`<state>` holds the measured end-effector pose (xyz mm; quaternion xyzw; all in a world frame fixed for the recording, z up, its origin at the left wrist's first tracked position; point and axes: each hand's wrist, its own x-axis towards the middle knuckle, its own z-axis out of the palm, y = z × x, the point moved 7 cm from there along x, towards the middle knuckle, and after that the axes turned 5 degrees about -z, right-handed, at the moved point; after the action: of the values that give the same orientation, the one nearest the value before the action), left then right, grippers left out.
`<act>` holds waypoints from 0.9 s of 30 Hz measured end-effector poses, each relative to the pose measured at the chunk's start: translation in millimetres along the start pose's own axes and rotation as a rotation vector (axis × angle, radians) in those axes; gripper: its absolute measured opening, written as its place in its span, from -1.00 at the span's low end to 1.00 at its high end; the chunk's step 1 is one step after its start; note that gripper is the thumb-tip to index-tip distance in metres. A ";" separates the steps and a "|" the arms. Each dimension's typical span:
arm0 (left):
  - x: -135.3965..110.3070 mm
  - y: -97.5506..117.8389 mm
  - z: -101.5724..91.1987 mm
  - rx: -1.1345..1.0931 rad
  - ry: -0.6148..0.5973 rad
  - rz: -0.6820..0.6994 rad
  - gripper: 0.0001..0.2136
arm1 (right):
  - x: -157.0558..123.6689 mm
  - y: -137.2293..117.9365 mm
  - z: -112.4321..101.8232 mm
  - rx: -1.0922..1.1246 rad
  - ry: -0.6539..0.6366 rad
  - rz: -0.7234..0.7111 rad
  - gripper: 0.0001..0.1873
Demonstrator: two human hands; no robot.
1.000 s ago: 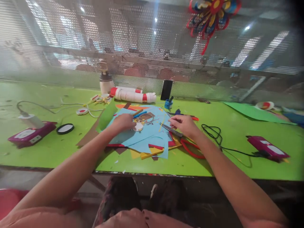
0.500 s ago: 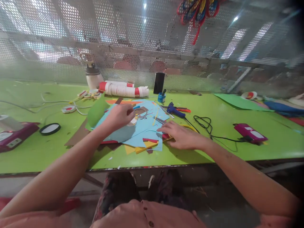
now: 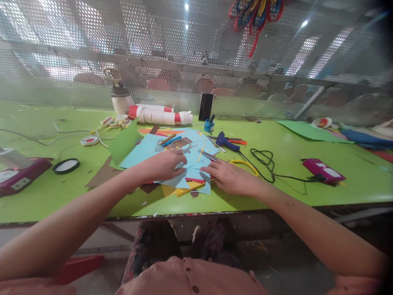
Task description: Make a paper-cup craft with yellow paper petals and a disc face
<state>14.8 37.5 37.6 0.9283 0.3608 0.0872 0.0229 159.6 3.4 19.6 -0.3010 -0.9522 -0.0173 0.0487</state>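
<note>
My left hand (image 3: 164,164) lies on a pile of light blue paper sheets (image 3: 144,149), fingers curled on the paper's near part. My right hand (image 3: 231,177) rests flat beside it, fingers stretched over red and yellow paper scraps (image 3: 188,186) at the pile's front edge. A brown paper ring (image 3: 181,144) and a blue pen (image 3: 172,139) lie on the blue sheets beyond my hands. Yellow-handled scissors (image 3: 245,163) lie just right of my right hand.
On the green table (image 3: 276,180) stand a white-and-red roll (image 3: 161,116), a white bottle (image 3: 120,100), a black phone (image 3: 205,107) and a small blue pot (image 3: 209,125). A blue glue gun (image 3: 225,142) with black cord (image 3: 264,157), magenta devices (image 3: 322,170) (image 3: 18,174) and a round lid (image 3: 66,166) lie around.
My left hand came down from the white disc near the ring onto the near part of the blue sheets. My right hand left the red scissors and stayed flat on the scraps.
</note>
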 end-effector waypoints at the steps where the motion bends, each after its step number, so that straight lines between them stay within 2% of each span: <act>1: -1.6 4.0 -1.9 -0.004 0.009 0.002 -0.78 | 0.0 0.9 -0.2 -0.003 -0.010 0.000 -0.60; 6: -10.2 17.7 -10.1 -0.068 0.096 0.027 -0.80 | 0.4 3.2 -1.4 -0.035 -0.033 0.006 -0.74; 13: -17.0 21.4 -1.9 -0.138 0.109 0.072 -0.82 | -0.9 1.5 -2.0 -0.029 -0.021 -0.004 -0.88; 16: -19.9 17.4 -6.1 -0.171 0.144 0.087 -0.82 | -3.2 1.9 -3.1 0.000 0.005 0.011 -0.90; 18: -20.5 -3.4 -15.3 -0.196 0.224 -0.025 -0.81 | -4.7 1.8 -2.6 0.026 0.015 0.009 -0.89; 20: -22.3 -40.2 -23.6 -0.214 0.290 -0.268 -0.81 | -5.7 1.6 -1.8 0.042 0.028 0.002 -0.89; 21: -24.8 -62.0 -24.4 -0.213 0.286 -0.427 -0.82 | -6.1 1.6 -1.4 0.045 0.037 0.000 -0.89; 22: -26.8 -78.2 -25.5 -0.197 0.286 -0.511 -0.81 | -6.5 1.8 -1.1 0.046 0.046 0.000 -0.89; 24: -30.4 -103.7 -24.5 -0.164 0.280 -0.626 -0.80 | -6.9 2.3 -0.4 0.046 0.064 0.008 -0.89; 27: -31.5 -123.0 -10.5 -0.143 0.208 -0.723 -0.76 | -7.1 2.0 0.7 0.059 0.082 0.015 -0.87</act>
<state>-91.8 107.0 30.4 0.7234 0.6583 0.1922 0.0800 166.5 1.0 18.2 -0.3059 -0.9472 -0.0013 0.0966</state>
